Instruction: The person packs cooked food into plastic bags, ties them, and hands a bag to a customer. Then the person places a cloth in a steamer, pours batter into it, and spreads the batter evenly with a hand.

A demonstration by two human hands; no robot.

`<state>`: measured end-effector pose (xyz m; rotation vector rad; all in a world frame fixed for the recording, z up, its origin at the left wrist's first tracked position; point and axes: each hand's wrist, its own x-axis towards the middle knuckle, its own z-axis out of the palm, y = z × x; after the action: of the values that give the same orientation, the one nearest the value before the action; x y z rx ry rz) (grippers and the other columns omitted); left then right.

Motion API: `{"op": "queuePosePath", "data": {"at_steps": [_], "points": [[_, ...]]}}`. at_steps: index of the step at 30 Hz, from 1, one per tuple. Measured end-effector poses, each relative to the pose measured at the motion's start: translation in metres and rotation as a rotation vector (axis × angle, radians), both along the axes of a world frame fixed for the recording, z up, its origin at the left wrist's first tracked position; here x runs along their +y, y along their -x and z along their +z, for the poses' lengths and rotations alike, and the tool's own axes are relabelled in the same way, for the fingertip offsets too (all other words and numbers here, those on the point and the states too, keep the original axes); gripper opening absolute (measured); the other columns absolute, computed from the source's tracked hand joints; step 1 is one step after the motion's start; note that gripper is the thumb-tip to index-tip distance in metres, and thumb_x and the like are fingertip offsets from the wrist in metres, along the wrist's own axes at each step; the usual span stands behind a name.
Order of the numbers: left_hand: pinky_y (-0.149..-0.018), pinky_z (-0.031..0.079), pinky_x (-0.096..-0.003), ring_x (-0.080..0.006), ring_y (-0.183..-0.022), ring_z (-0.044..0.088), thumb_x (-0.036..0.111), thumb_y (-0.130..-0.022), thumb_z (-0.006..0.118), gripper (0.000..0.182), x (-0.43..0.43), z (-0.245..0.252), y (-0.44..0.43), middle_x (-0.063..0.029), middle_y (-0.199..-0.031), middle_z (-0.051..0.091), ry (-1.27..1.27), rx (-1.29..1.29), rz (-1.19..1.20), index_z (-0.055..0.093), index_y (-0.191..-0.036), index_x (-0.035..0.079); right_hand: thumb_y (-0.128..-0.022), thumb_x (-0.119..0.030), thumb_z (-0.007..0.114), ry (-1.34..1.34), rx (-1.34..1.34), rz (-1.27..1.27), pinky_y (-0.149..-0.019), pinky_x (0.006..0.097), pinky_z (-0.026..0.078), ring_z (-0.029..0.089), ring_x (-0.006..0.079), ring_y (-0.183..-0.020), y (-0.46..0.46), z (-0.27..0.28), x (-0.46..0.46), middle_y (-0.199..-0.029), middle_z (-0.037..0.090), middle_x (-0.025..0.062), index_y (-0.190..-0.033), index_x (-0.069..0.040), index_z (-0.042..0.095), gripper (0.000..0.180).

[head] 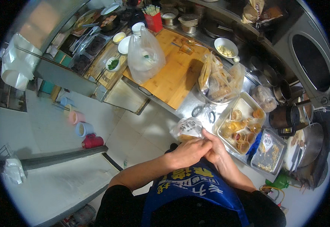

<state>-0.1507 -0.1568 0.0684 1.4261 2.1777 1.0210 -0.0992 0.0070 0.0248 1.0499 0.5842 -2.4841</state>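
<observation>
Close in front of my apron, a clear plastic bag with printed writing holds some brownish food. My left hand and my right hand meet at the near end of this bag, fingers bunched together on its gathered plastic. The fingertips are partly hidden behind the hands. Just beyond lie black-handled scissors on the steel counter, partly under a piece of clear plastic. To the right of my hands, a metal tray carries several small cups of orange-brown sauce or condiment.
A wooden cutting board bears a white plastic bag and small glass jars. A basin holds bagged brown food. Farther right are a crumb-strewn tray and a large pot. A red thermos stands at left.
</observation>
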Motion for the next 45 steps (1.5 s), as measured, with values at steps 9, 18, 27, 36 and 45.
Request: {"op": "queuePosePath", "data": {"at_steps": [9,18,27,36,45], "points": [[-0.084,0.059,-0.0400,-0.0288,-0.094,0.069,0.017,-0.092,0.071,0.015,-0.035,0.046,0.069,-0.0116,-0.106,0.070,-0.099,0.311,0.205,0.069,-0.100,0.005,-0.094,-0.001,0.076,-0.128,0.251,0.028,-0.085,0.0389,0.065,0.075,0.0280,-0.101,0.119,0.015,-0.032,-0.120,0.072,0.0149,-0.137,0.000,0.053,0.049],[-0.075,0.056,-0.0549,-0.0410,-0.083,0.072,0.039,-0.092,0.076,0.039,-0.094,0.058,0.343,-0.0166,-0.094,0.075,0.288,0.575,1.157,0.072,-0.100,0.001,-0.087,0.000,0.080,-0.873,0.560,0.267,-0.061,0.0295,0.064,0.073,0.0210,-0.086,0.244,0.090,-0.036,-0.120,0.069,0.0169,-0.148,0.002,0.045,0.069],[-0.068,0.048,-0.0269,-0.0106,-0.077,0.066,0.015,-0.096,0.074,0.015,-0.172,0.014,0.341,-0.0033,-0.083,0.075,-0.613,-0.523,0.983,0.075,-0.096,-0.001,-0.084,-0.006,0.083,-1.224,0.633,0.512,-0.060,0.0292,0.059,0.070,0.0177,-0.073,0.367,0.130,-0.099,-0.108,0.070,0.0144,-0.147,0.000,0.051,0.071],[-0.073,0.047,-0.0229,-0.0069,-0.075,0.062,0.014,-0.100,0.071,0.016,-0.196,0.017,0.344,-0.0006,-0.082,0.071,-0.728,-0.677,0.976,0.076,-0.104,-0.001,-0.078,-0.010,0.082,-1.297,0.656,1.036,-0.053,0.0326,0.057,0.070,0.0201,-0.063,0.439,0.110,-0.143,-0.106,0.074,0.0174,-0.149,0.007,0.049,0.080],[-0.076,0.050,-0.0262,-0.0102,-0.078,0.065,0.007,-0.101,0.068,0.018,-0.200,0.010,0.341,-0.0034,-0.086,0.072,-0.780,-0.803,0.859,0.074,-0.115,-0.003,-0.080,-0.018,0.078,-1.424,0.738,1.490,-0.073,0.0421,0.062,0.076,0.0340,-0.099,0.480,0.067,-0.201,-0.118,0.074,0.0245,-0.141,0.004,0.058,0.068]]}}
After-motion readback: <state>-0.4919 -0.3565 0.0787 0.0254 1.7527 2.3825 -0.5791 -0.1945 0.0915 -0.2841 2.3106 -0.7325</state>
